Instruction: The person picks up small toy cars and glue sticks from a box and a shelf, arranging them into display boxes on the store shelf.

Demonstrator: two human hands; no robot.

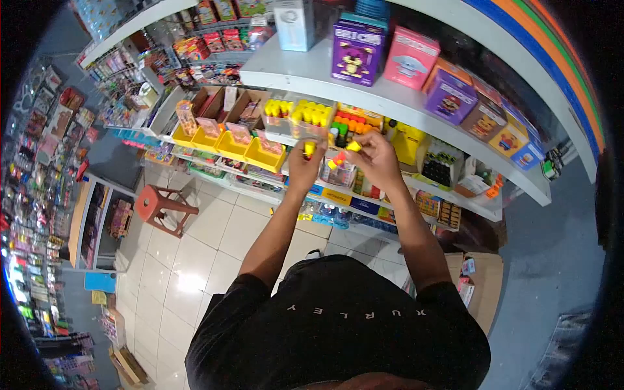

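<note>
My left hand [305, 170] is closed around a small yellow-capped tube [310, 149], whose lower part is hidden in the fingers. To its right, my right hand [379, 164] pinches a short red stick with yellow ends [337, 158] between thumb and fingertips, tilted down toward the left. Both hands are raised in front of the shelf. Just beyond them stands a clear bin [294, 128] packed with yellow-capped tubes [314, 113]. Orange-capped items [354, 122] and a green-capped bottle [341, 132] sit to the right of that bin.
Yellow trays [265, 156] line the shelf on the left. Boxed figures [357, 53] stand on the white upper shelf [292, 68], which juts out above. A red plastic stool [162, 207] is on the tiled floor, and a cardboard box [487, 279] lies at right.
</note>
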